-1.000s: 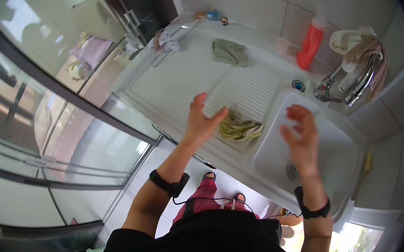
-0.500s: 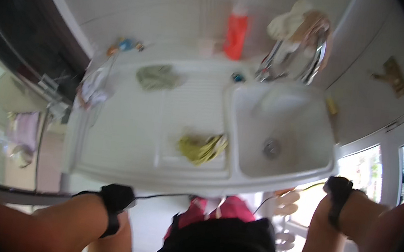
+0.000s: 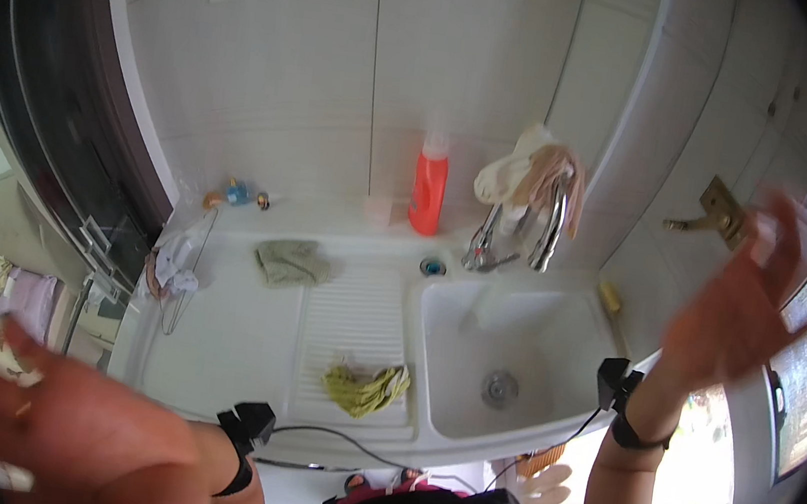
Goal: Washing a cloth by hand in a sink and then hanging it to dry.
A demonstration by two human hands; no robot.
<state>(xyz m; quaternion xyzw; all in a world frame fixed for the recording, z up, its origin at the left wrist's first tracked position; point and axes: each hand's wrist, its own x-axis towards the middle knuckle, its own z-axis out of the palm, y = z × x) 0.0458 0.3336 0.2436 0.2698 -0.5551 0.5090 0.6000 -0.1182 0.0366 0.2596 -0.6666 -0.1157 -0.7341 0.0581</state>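
Observation:
My right hand (image 3: 740, 303) is raised at the right, beside the brass-coloured door handle (image 3: 720, 215); its spread fingers are blurred and hold nothing. At the lower left my left hand (image 3: 52, 410) is lifted, thumb and fingers apart, partly blurred at the dark rim, with nothing seen in it. Both wrists wear black straps with a small block and a cable. Between them is a white sink counter with a basin (image 3: 452, 349) at its right. A crumpled yellow-green cloth (image 3: 365, 388) lies on the ribbed washboard, and a grey-green cloth (image 3: 291, 263) lies farther back.
Behind the basin, cream and tan cloths (image 3: 524, 176) hang over the chrome tap (image 3: 549, 235). A red bottle (image 3: 428, 190) stands by the wall. A yellow-headed brush (image 3: 609, 299) rests at the basin's right edge. White cloth and a wire hanger (image 3: 179, 275) lie at the counter's left.
Both hands have come up into view, the right beside the door handle, the left at the lower left. The view has tilted up, showing more wall. The cloths lie as before.

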